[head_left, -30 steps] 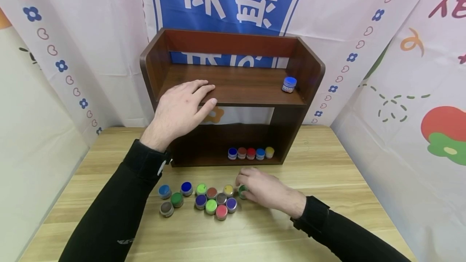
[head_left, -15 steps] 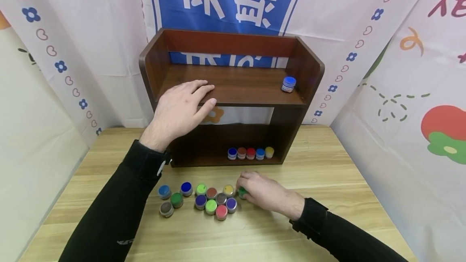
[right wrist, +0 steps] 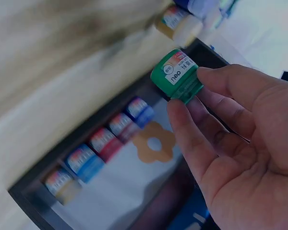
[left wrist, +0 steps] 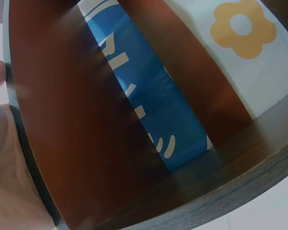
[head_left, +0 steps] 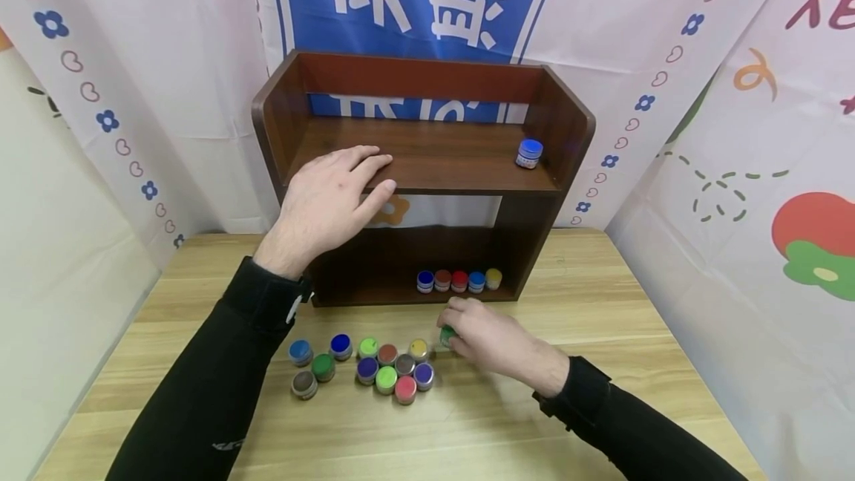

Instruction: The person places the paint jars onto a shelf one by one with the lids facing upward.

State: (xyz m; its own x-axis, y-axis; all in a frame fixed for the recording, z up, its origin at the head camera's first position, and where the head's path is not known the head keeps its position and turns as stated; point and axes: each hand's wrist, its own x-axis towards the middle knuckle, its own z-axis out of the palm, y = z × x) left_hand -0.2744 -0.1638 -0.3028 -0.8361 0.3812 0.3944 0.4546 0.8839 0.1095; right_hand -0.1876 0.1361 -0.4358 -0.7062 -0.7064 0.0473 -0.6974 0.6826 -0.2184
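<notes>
My right hand (head_left: pixel 490 340) pinches a small green paint jar (right wrist: pixel 176 75) between thumb and fingertips. In the head view this jar is partly covered by the fingers, in front of the shelf's lower edge. My left hand (head_left: pixel 332 206) rests on the front edge of the upper board of the dark brown wooden shelf (head_left: pixel 427 191), fingers extended. In the left wrist view only part of that hand (left wrist: pixel 12 172) shows, beside the shelf's edge. A row of several paint jars (head_left: pixel 459 281) with blue, brown, red and yellow lids stands on the lower shelf, toward its right.
Several loose paint jars (head_left: pixel 387 377) with assorted lids stand grouped on the wooden table (head_left: pixel 508 436), left of the right hand. A blue-lidded jar (head_left: pixel 529 154) stands at the upper shelf's right end. Printed cloth (head_left: pixel 200 95) hangs behind the shelf.
My right hand has taken the green jar away from beside the yellow-lidded one and moved it slightly up toward the shelf. The left hand has stayed in place.
</notes>
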